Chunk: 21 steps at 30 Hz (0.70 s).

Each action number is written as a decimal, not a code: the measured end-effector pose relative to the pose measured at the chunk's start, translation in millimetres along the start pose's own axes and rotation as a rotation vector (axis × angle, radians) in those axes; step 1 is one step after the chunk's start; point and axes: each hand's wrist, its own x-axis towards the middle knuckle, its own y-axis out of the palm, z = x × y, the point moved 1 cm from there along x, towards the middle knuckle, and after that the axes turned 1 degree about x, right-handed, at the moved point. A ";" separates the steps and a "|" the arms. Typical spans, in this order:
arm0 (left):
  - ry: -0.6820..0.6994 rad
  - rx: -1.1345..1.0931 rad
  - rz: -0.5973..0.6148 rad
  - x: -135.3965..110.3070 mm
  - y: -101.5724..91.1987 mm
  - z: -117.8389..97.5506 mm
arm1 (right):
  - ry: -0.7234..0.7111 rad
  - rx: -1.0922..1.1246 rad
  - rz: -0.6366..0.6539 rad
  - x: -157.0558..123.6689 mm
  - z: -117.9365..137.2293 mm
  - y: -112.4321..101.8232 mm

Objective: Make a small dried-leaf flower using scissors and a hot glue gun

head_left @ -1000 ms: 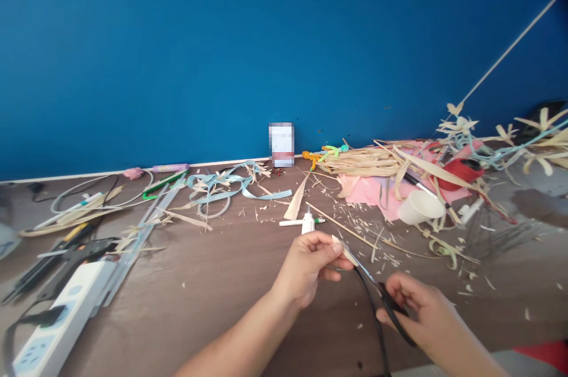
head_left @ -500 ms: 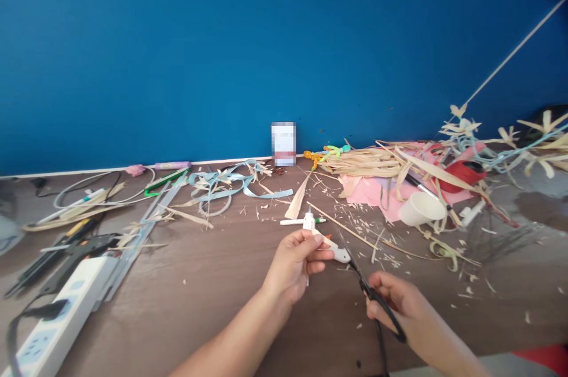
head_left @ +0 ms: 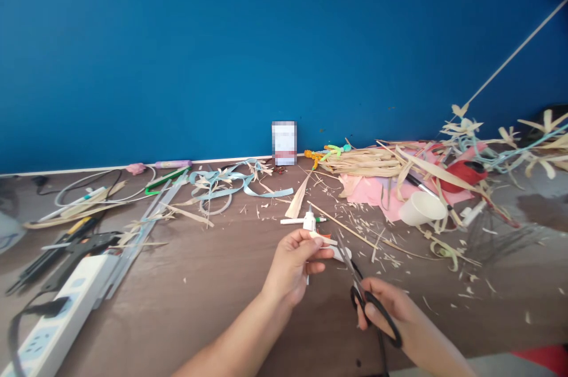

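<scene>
Snipping: from my remote view, I judge the step in hand to be trimming the pale strip [head_left: 325,239] with the scissors [head_left: 356,277].
Next cut: to my mind, it calls for a steady pinch and blades lined up clear of the fingertips.
Strip's look: short, narrow, cream-coloured, one end jutting out, the rest hidden by fingers.
Strip's place: in front of the white glue gun [head_left: 309,222], covering part of it.
Left hand [head_left: 293,267]: its grip pinches the strip, nearer me than the glue gun's nozzle.
Right hand [head_left: 393,303]: its grip grasps the scissors, right of the glue gun.
Blades: slightly parted beside the strip's end; I cannot tell whether they touch.
Pale clippings [head_left: 390,260]: scattered on the surface [head_left: 213,282], right of the glue gun.
</scene>
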 end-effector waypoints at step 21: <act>0.221 0.260 0.017 -5.1 2.6 1.1 | -0.009 0.001 -0.064 1.9 -5.6 -3.4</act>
